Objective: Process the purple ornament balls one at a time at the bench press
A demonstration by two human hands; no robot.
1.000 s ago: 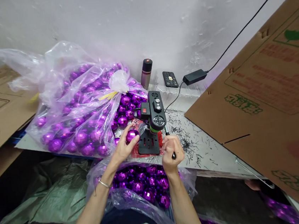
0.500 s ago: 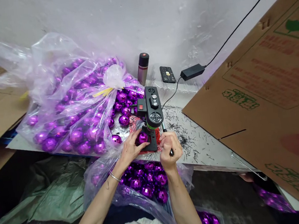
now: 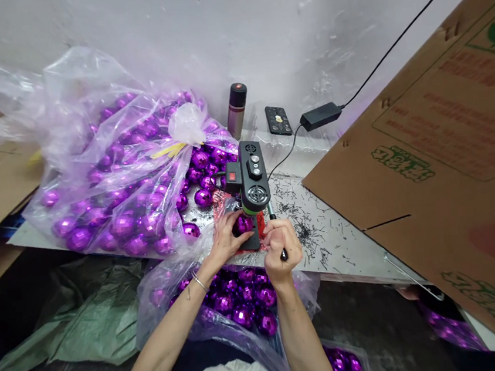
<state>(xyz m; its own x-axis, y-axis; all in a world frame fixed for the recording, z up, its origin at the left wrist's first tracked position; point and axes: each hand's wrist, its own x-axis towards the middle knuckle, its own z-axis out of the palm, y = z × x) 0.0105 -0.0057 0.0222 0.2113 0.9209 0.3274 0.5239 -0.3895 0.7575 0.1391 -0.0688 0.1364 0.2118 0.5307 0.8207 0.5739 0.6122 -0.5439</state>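
Observation:
Between the thumb and fingers of my left hand (image 3: 226,239) is a shiny purple faceted ball (image 3: 244,224). It sits under the head of a small black bench machine (image 3: 253,170) with round vents, buttons and a red switch. The machine's flat black base (image 3: 250,243) shows beneath the ball. My right hand (image 3: 281,243) is closed in a fist around the lever handle (image 3: 284,255) on the machine's right side; the dark grip end pokes out of the fist. A few loose purple balls (image 3: 203,198) lie left of the machine.
A tied clear bag of purple balls (image 3: 123,222) fills the table's left. An open bag of balls (image 3: 243,313) lies below the edge. Black bits litter the tabletop (image 3: 337,244). Behind stand a bottle (image 3: 237,113), phone (image 3: 278,121) and power adapter (image 3: 321,116). A carton (image 3: 442,188) slants at right.
My left hand has carried the purple ball rightward from beside the machine to under its head. My right hand has stayed on the lever handle. The view has shifted slightly.

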